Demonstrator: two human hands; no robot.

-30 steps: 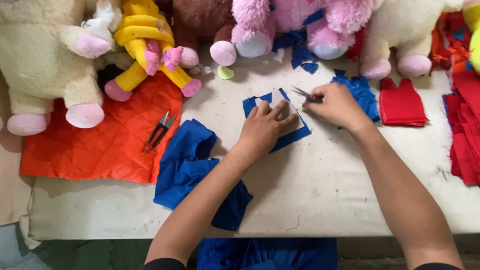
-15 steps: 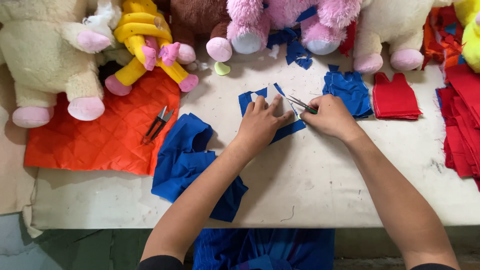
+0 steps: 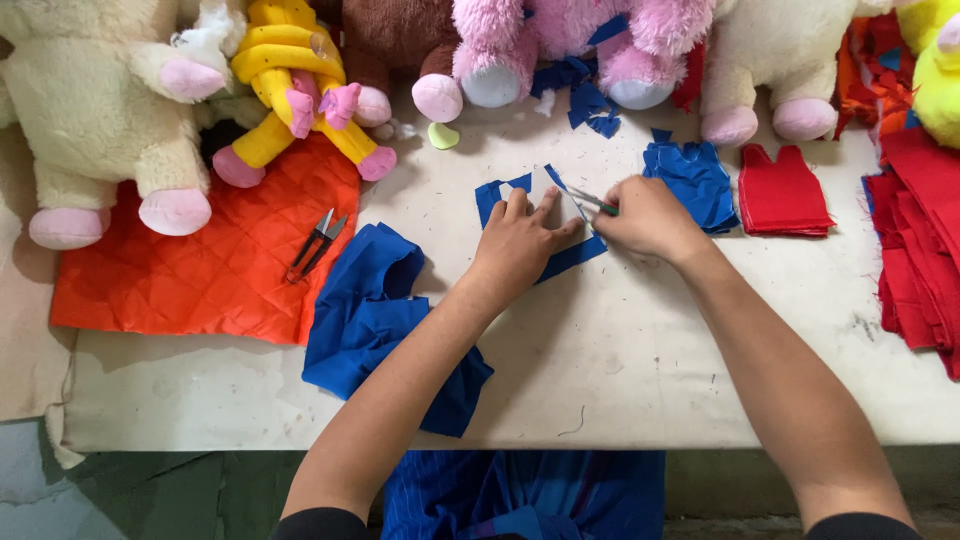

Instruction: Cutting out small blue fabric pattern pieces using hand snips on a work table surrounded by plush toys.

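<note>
1. Left hand (image 3: 520, 243) lies flat, fingers spread, pressing down on a blue cloth piece (image 3: 575, 255) on the bench (image 3: 640, 350).
2. Right hand (image 3: 650, 218) sits just right of the left, fist curled tight round small scissors (image 3: 592, 203); green handle peeks out, blades point left toward the left thumb.
3. Blue cloth piece is mostly under the left palm; corners show above the fingers and below-right of the hand. Scissor tips sit at its upper edge, touching or not, can't tell.
4. Just right of the right hand: a crumpled blue scrap (image 3: 695, 178), then a red vest-shaped piece (image 3: 782, 190) beyond it.
5. Far right edge: stack of red cloth (image 3: 920, 250).
6. Left of the left forearm: big rumpled blue fabric (image 3: 370, 310), partly under the arm.
7. Further left: black thread snips (image 3: 315, 242) lying at the edge of an orange quilted sheet (image 3: 200, 270).
8. Beyond both hands, back of bench: row of plush toys, i.e. cream one (image 3: 90, 110), yellow one (image 3: 285, 70), pink one (image 3: 560, 40), w/ blue offcuts (image 3: 585, 95) between the pink feet.
</note>
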